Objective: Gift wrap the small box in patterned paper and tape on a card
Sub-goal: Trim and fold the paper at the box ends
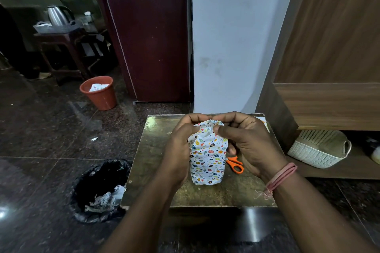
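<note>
Both forearms reach in from below, and the hands meet over the far end of the wrapped box (208, 157). The left hand (181, 146) cups the box's left side, its curled fingers and thumb pinching the gathered patterned paper (207, 129) at the top. The right hand (248, 141) mirrors it, thumb and curled fingers gripping the same crumpled paper end. The box sits between the two palms on the small table (156, 150), its long axis running away from the person. Orange scissors (235, 164) lie just under the right fingers, beside the box. Bare tabletop shows left of the left fingers, up to the table's edge.
</note>
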